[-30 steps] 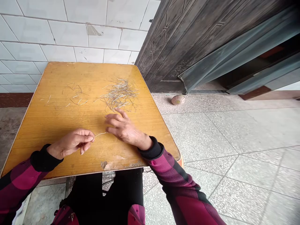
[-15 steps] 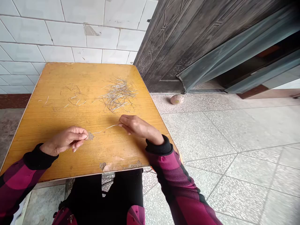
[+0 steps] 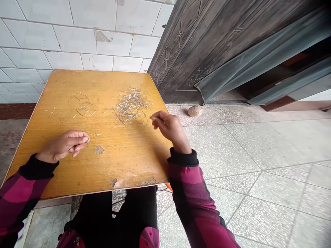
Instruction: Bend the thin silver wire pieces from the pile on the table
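My left hand (image 3: 63,146) rests on the yellow wooden tabletop (image 3: 129,162), its fingertips pinched together. A short, thin pale strand (image 3: 94,134) shows just beyond those fingers, and its link to them is faint. My right hand (image 3: 168,128) is raised near the table's right edge, fingers pinched, with nothing visible between them. Closest to it is a loose pile of thin silvery strands (image 3: 130,106). Further left lies a sparse scatter of similar strands (image 3: 82,106).
A dark embossed metal door (image 3: 201,51) stands behind the table, beside a white tiled wall (image 3: 69,39). A small worn ball (image 3: 195,111) lies on the speckled tile floor (image 3: 258,193). My black-clothed legs (image 3: 116,213) are below the near edge.
My right hand has moved up and rightward, away from the left hand and toward the table's right edge. The strand once plainly stretched between my hands no longer shows there.
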Tool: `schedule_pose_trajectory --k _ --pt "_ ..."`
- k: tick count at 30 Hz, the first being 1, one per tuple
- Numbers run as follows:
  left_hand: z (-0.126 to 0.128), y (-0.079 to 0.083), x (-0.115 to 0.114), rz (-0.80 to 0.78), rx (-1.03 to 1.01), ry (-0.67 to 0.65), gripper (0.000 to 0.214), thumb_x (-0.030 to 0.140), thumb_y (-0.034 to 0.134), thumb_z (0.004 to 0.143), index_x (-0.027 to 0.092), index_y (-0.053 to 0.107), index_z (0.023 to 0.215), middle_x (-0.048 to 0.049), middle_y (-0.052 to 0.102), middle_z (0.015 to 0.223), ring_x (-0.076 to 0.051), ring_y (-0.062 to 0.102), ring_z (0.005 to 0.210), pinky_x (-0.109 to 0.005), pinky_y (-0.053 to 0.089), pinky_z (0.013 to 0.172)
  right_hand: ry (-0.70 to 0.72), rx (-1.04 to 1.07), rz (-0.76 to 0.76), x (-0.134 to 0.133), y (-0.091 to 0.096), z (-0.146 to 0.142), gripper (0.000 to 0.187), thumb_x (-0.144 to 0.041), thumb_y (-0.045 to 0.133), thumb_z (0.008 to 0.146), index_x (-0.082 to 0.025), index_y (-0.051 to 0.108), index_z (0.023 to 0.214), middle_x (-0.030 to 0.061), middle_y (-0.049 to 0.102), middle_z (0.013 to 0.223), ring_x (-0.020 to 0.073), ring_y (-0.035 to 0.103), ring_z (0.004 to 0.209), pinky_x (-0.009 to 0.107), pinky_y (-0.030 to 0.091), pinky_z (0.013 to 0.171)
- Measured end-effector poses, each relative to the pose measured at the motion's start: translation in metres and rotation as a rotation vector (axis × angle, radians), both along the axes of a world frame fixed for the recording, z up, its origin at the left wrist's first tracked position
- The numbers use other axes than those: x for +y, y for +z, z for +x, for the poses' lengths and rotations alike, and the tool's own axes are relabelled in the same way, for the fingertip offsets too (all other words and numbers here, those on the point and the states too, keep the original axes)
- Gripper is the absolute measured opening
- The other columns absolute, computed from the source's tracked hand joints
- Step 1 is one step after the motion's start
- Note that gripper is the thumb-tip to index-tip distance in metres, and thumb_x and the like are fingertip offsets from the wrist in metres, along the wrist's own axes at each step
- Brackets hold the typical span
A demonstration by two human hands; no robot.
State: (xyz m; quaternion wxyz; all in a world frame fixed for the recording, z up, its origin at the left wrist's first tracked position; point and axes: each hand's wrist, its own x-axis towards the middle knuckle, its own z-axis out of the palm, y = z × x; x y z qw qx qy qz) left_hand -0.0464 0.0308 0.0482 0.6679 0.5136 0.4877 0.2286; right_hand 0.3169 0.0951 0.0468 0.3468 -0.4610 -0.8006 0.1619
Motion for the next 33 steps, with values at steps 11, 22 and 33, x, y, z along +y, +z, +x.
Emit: schedule_pose_trajectory --k 11,22,33 --pt "0.032 -0.023 -0.01 -0.181 -0.211 -0.07 0.024 0.037 0.056 0.088 0.014 0.057 0.082 0.0086 0.036 0.048 -0.004 0.02 0.038 -0.017 0.03 0.038 0.449 -0.299 0.47 -0.053 -0.026 -0.092 0.028 -0.019 0.048 0.096 -0.019 0.058 0.123 0.0097 0.066 0.11 0.0217 0.057 0.102 0.041 0.044 0.088" --pt "0.029 -0.025 -0.014 -0.121 -0.108 -0.174 0.025 0.039 0.055 0.088 0.016 0.054 0.08 0.0073 0.043 0.051 -0.005 0.029 0.037 -0.018 0.03 0.037 0.555 -0.443 0.573 -0.048 -0.026 -0.092 0.023 -0.012 0.043 0.097 -0.009 0.063 0.107 0.0054 0.065 0.076 0.0152 0.056 0.067 0.031 0.042 0.065" --pt "0.035 -0.02 -0.018 0.166 0.17 -0.266 0.028 0.041 0.046 0.09 0.016 0.053 0.077 0.0065 0.047 0.05 -0.007 0.042 0.04 -0.021 0.033 0.044 0.703 -0.1 -0.159 -0.039 -0.031 -0.085 0.021 -0.024 0.05 0.096 -0.014 0.068 0.102 0.006 0.073 0.091 0.0125 0.067 0.078 0.024 0.048 0.069"
